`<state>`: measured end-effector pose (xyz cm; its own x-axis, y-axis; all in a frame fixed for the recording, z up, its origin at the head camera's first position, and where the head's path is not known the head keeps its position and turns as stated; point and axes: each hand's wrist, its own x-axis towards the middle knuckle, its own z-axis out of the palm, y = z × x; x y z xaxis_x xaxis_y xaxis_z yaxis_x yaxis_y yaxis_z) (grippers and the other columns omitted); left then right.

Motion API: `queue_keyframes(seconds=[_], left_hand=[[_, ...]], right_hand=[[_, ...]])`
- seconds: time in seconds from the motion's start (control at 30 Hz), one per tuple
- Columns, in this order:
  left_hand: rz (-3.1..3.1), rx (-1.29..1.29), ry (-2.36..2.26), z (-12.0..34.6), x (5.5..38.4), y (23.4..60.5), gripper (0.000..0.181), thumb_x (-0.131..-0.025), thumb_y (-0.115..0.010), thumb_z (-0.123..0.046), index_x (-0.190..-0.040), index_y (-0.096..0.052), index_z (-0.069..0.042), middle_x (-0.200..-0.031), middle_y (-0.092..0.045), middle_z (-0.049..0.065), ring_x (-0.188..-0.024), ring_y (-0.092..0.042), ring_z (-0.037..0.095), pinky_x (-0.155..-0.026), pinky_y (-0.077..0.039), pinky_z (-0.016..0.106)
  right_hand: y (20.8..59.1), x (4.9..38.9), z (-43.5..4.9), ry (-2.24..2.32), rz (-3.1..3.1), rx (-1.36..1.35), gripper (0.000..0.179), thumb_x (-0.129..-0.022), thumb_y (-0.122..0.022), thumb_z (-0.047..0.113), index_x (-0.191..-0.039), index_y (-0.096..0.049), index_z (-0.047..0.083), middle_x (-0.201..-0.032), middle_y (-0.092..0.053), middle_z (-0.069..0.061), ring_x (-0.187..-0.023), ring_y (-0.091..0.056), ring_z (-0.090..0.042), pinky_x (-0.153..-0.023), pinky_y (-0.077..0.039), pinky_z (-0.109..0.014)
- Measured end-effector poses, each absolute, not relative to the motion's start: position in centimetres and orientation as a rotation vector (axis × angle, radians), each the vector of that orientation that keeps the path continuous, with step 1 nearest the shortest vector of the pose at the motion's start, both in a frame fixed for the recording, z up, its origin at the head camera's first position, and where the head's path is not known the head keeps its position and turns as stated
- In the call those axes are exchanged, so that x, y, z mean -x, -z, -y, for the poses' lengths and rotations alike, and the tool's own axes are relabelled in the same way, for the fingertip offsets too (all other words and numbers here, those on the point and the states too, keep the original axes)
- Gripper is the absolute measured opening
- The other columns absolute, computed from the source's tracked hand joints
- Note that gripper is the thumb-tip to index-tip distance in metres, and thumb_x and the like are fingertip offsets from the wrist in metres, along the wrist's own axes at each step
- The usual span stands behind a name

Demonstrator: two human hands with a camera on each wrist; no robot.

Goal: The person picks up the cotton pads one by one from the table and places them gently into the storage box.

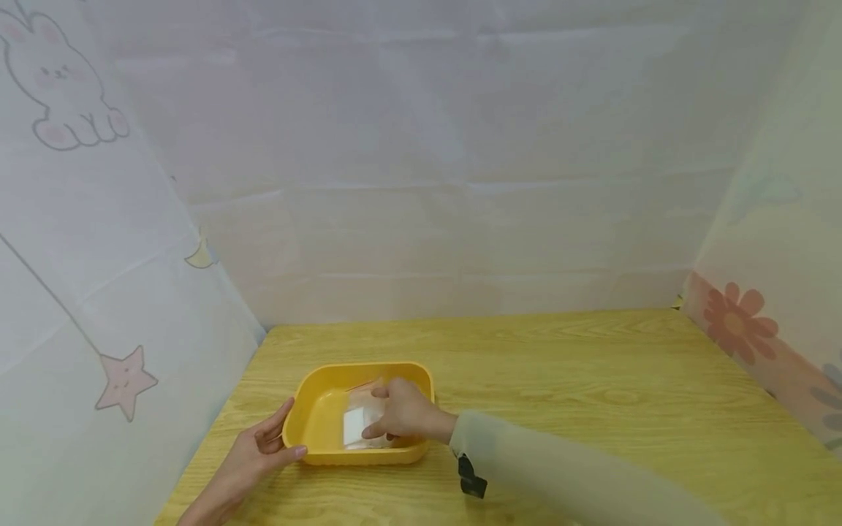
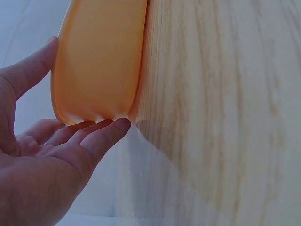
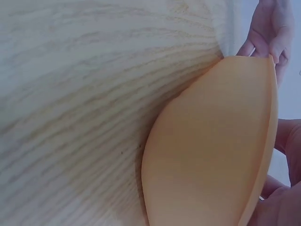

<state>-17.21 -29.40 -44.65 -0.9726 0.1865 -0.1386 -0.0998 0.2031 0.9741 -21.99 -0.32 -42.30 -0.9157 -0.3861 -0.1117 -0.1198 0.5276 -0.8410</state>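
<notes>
A yellow plastic basin (image 1: 316,409) with rounded corners stands on the table. My left hand (image 1: 253,453) holds its left front corner, thumb over the front rim and fingers against the left end. In the left wrist view those fingers (image 2: 106,136) lie along the end wall. Inside the basin is a clear plastic packet (image 1: 358,398) with a flat white piece (image 1: 353,427) in it. My right hand (image 1: 408,410) reaches in from the right, thumb and index finger spread over the packet. Its other fingers are mostly hidden, and I cannot tell whether they grip it.
The table (image 1: 559,394) has a light wood-grain top. A pale cloth wall (image 1: 460,161) rises at its back edge, with printed cloth panels on both sides. A black strap piece (image 1: 471,476) hangs at the right sleeve's cuff.
</notes>
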Motion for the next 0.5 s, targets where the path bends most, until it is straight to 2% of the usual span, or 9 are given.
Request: queue_keyframes(seconds=[0.1,0.17,0.23,0.33,0.4,0.5], left_hand=[[-2.249,-0.076,-1.845,29.5,17.2,44.7,0.093,-0.095,-0.08,-0.009,-0.167,-0.022,-0.005,-0.168,-0.022,0.019,-0.149,-0.035,0.043,-0.103,-0.053,0.032],[-2.248,-0.079,-1.84,29.6,17.2,44.7,0.093,-0.096,-0.08,-0.009,-0.167,-0.021,-0.004,-0.168,-0.022,0.02,-0.148,-0.035,0.043,-0.103,-0.053,0.032],[-2.248,-0.082,-1.837,29.6,17.2,44.7,0.093,-0.096,-0.08,-0.009,-0.167,-0.021,-0.004,-0.168,-0.022,0.02,-0.148,-0.035,0.043,-0.103,-0.054,0.032],[-2.25,-0.079,-1.839,29.6,17.2,44.9,0.092,-0.096,-0.08,-0.009,-0.167,-0.022,-0.004,-0.168,-0.023,0.02,-0.149,-0.035,0.042,-0.104,-0.052,0.032],[-2.272,-0.073,-1.828,29.6,17.2,45.0,0.092,-0.096,-0.08,-0.011,-0.167,-0.023,-0.004,-0.168,-0.025,0.019,-0.149,-0.034,0.042,-0.106,-0.051,0.032],[-2.352,-0.075,-1.767,29.6,17.2,45.1,0.089,-0.098,-0.078,-0.016,-0.168,-0.024,-0.007,-0.168,-0.026,0.018,-0.15,-0.033,0.041,-0.111,-0.047,0.036]], right_hand=[[42.1,22.0,0.1,1.292,-2.521,0.433,0.068,-0.077,-0.097,0.011,-0.135,-0.068,-0.007,-0.12,-0.075,-0.018,-0.05,-0.068,-0.023,-0.041,-0.046,-0.022],[41.7,21.9,-0.2,1.249,-2.547,0.469,0.063,-0.077,-0.096,0.011,-0.132,-0.07,-0.008,-0.117,-0.076,-0.019,-0.05,-0.068,-0.022,-0.044,-0.051,-0.023],[41.1,21.8,-0.7,1.189,-2.587,0.536,0.058,-0.079,-0.095,0.012,-0.128,-0.072,-0.008,-0.118,-0.075,-0.019,-0.051,-0.069,-0.02,-0.057,-0.059,-0.026],[39.7,21.5,-2.0,1.149,-2.622,0.622,0.05,-0.083,-0.093,0.014,-0.124,-0.075,-0.006,-0.119,-0.075,-0.021,-0.056,-0.072,-0.021,-0.071,-0.063,-0.031],[38.9,21.4,-3.1,1.118,-2.657,0.663,0.045,-0.086,-0.091,0.018,-0.122,-0.077,-0.003,-0.116,-0.075,-0.02,-0.068,-0.075,-0.021,-0.076,-0.064,-0.033],[38.0,21.2,-5.5,1.088,-2.73,0.718,0.038,-0.091,-0.086,0.021,-0.121,-0.078,0.0,-0.115,-0.076,-0.016,-0.091,-0.075,-0.026,-0.078,-0.064,-0.038]])
